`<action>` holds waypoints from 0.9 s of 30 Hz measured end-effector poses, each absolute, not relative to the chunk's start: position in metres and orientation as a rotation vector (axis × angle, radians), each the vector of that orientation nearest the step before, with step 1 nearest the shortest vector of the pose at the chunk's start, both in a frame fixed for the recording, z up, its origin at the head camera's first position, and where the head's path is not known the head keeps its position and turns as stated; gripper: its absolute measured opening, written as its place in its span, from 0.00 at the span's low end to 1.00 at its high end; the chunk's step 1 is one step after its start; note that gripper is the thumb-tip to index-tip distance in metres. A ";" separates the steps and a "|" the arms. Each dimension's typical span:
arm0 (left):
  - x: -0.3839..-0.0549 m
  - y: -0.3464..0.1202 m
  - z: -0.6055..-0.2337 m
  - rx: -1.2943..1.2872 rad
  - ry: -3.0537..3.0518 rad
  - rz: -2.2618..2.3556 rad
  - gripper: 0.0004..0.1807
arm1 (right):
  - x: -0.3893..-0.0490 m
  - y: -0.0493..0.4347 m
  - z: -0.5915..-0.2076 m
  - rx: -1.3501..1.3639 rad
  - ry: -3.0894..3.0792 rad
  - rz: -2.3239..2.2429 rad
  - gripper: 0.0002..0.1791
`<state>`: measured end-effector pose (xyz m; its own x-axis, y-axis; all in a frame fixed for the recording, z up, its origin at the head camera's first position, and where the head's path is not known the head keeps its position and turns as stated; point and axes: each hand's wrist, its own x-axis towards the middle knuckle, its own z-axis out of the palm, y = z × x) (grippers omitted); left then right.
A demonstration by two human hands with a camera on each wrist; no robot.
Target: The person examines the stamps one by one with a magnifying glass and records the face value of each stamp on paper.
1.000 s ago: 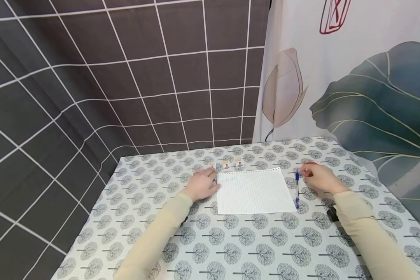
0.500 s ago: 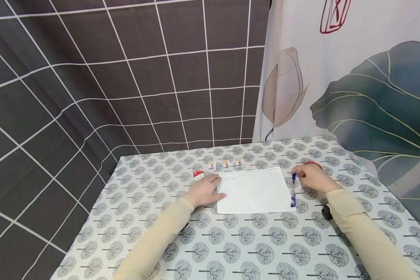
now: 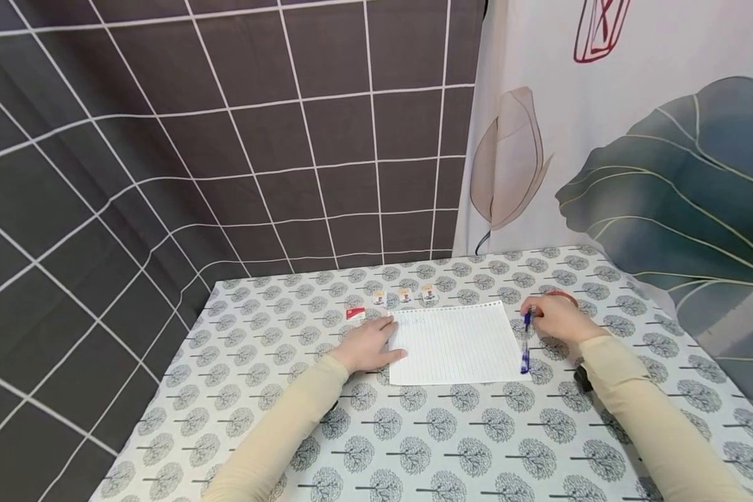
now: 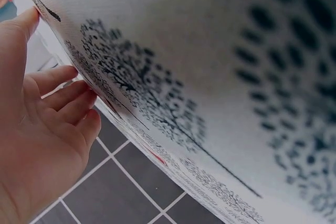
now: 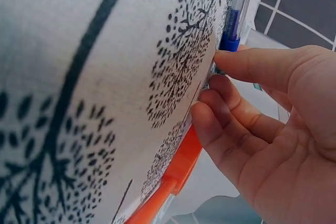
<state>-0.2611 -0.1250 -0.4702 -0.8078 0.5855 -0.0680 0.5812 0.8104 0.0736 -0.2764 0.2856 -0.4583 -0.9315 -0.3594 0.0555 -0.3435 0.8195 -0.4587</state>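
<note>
A lined sheet of paper (image 3: 454, 345) lies flat, a row of punched holes along its far edge and faint blue writing at its far left corner. My left hand (image 3: 367, 346) rests at its left edge with the fingers extended and the thumb on the paper. By the right edge, a clear pen with blue ends (image 3: 525, 345) partly overlaps the sheet. My right hand (image 3: 558, 317) pinches the pen's far end. From the right wrist view, the thumb and bent fingers of this hand (image 5: 273, 124) are at the pen's blue end (image 5: 230, 43); the exact contact is partly hidden.
Three small picture pieces (image 3: 404, 295) lie in a row beyond the paper. A small red-and-white item (image 3: 355, 313) sits beyond my left hand. Behind my right hand is a red-orange object (image 5: 184, 161), partly hidden. Curtains hang behind the table, which has a tree-print cloth (image 3: 439, 460).
My right hand has moved left, and the pen has shifted left with it onto the sheet's edge. The left hand has slid slightly nearer, uncovering the red-and-white item.
</note>
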 end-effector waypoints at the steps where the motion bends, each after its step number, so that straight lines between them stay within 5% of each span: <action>1: -0.261 -0.125 -0.470 0.938 2.905 0.078 0.42 | -0.277 0.286 -0.459 -0.575 2.964 -0.734 0.14; 27: -0.264 -0.125 -0.476 0.900 2.890 0.120 0.43 | -0.281 0.293 -0.455 -0.713 2.831 -0.691 0.12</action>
